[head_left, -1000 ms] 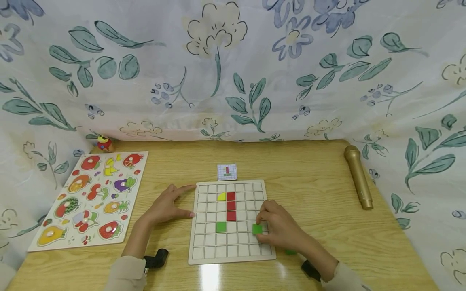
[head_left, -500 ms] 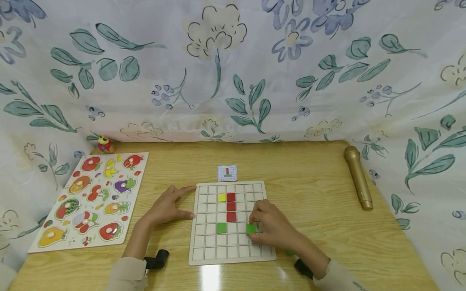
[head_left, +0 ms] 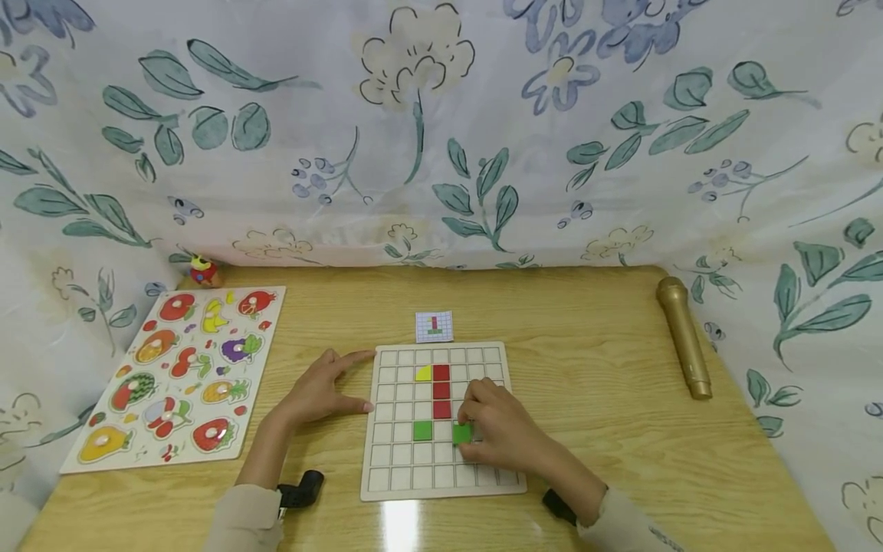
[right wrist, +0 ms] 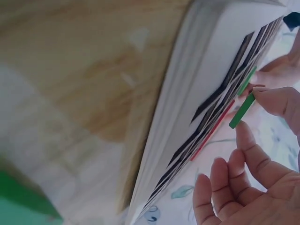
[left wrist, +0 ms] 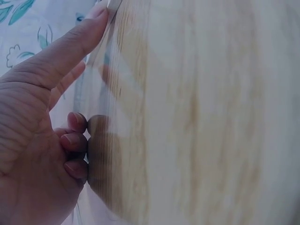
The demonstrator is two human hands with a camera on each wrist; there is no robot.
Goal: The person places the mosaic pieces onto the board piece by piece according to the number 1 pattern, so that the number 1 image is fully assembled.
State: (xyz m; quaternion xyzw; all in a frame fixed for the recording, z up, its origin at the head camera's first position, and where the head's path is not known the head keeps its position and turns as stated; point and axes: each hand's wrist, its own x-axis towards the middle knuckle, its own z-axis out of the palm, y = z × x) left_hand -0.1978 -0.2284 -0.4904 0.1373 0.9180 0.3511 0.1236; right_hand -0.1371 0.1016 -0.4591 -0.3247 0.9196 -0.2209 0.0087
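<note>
Green tile (head_left: 461,432) pinched in right hand (head_left: 500,429) between thumb and fingertips, held at the grid board (head_left: 386,487), over a cell in the row of the other green tile (head_left: 422,430), one empty cell between the two. Right wrist view shows the pinched tile (right wrist: 242,111) edge-on, thumb below and a finger above, remaining fingers loosely curled; whether the tile touches the board surface I cannot tell.

Left hand (head_left: 319,391) rests on the table (head_left: 586,368) against the board's left edge. Index finger stretched toward the top-left corner, thumb pointing at the edge. It grips nothing. Left wrist view: index fingertip (left wrist: 96,11) touches the board corner, other fingers curled under, tips on the wood.

On the board: three red tiles (head_left: 441,391) stacked in a column, a yellow piece (head_left: 423,373) just left of the top red one. The lone green tile sits one row below the reds, one column left.

Small pattern card (head_left: 434,326) lies just beyond the board's far edge. Fruit puzzle (head_left: 179,376) lies well to the left, a small red toy (head_left: 203,271) past its far corner. Gold microphone (head_left: 683,337) lies at the right, well apart. Flowered cloth (head_left: 441,130) hangs behind and at both sides.
</note>
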